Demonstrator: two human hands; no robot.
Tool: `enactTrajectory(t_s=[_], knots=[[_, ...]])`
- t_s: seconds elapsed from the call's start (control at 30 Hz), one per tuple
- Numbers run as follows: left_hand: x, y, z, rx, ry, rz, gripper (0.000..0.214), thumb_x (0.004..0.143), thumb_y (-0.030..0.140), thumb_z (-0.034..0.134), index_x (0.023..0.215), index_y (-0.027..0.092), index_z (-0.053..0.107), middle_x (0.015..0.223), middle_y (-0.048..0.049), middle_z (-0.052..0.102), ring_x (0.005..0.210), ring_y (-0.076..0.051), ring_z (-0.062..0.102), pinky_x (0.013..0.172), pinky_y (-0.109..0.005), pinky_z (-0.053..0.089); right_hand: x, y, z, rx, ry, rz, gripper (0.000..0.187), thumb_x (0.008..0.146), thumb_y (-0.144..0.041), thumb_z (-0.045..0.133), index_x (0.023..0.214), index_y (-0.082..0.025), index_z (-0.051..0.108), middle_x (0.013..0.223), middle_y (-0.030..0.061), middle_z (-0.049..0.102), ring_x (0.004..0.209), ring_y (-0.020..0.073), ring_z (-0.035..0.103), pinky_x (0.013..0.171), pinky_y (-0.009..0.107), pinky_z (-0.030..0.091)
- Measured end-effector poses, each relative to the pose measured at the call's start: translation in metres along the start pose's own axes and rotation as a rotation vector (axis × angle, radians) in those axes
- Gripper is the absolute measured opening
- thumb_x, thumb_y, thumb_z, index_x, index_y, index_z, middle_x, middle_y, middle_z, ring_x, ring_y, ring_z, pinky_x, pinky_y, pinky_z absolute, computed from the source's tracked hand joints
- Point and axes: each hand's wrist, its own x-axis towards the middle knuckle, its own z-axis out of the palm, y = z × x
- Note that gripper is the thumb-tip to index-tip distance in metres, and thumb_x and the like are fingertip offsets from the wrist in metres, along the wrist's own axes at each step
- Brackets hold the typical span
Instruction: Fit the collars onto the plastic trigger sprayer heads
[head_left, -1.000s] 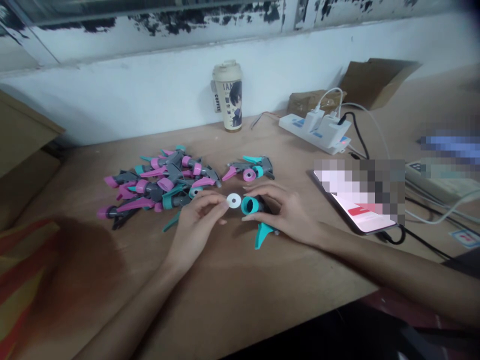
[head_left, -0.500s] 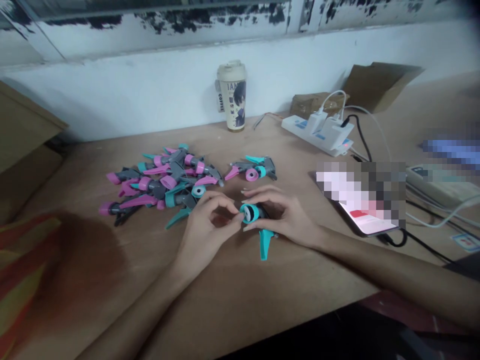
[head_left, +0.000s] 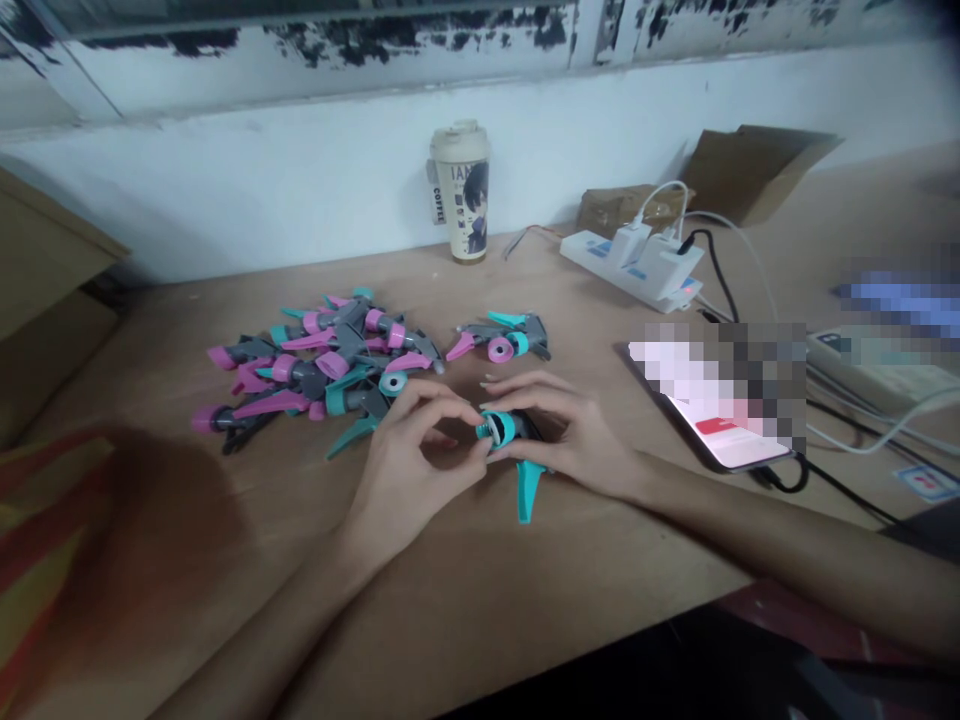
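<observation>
My right hand (head_left: 571, 428) is wrapped around a trigger spray head (head_left: 529, 490) with a teal collar and teal trigger. The trigger points down toward the table's front edge, and the collar's open end faces left. With thumb and index finger, my left hand (head_left: 412, 455) pinches a small white disc (head_left: 494, 431) at the collar's mouth. The disc sits tilted, with a dark gap between it and the collar. A small ribbed teal piece shows behind it, partly hidden by the fingers.
A pile of pink, teal and grey spray heads (head_left: 300, 365) lies to the left. Two more spray heads (head_left: 517, 338) rest behind my hands. A coffee cup (head_left: 466, 195) stands by the wall. On the right are a power strip (head_left: 637, 265), cables and a phone (head_left: 720, 420).
The white disc, lying within the collar before, now tilts outward to the left, and the ribbed piece behind it has come into sight. My right hand keeps its hold.
</observation>
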Motion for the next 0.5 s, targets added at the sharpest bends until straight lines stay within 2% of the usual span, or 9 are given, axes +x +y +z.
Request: enactTrajectory(t_s=[0.33, 0.5], knots=[[-0.005, -0.002, 0.009, 0.092, 0.048, -0.046, 0.004, 0.077, 0.018, 0.063, 0.079, 0.021, 0.063, 0.089, 0.0005, 0.051, 0.071, -0.009, 0.055, 0.060, -0.020, 0.051, -0.002, 0.000, 0.004, -0.024, -0.006, -0.040, 0.033, 0.072, -0.027, 0.072, 0.103, -0.022, 0.064, 0.109, 0.0078, 0.064, 0.108, 0.0193, 0.059, 0.093, 0.038, 0.049], [-0.007, 0.005, 0.013, 0.096, 0.038, -0.066, 0.003, 0.080, 0.016, 0.059, 0.082, 0.019, 0.059, 0.087, 0.0000, 0.054, 0.075, -0.011, 0.056, 0.061, -0.021, 0.049, -0.002, 0.000, 0.005, -0.030, 0.013, -0.020, 0.033, 0.071, -0.029, 0.072, 0.103, -0.023, 0.065, 0.108, 0.0073, 0.064, 0.107, 0.0195, 0.060, 0.093, 0.038, 0.049]])
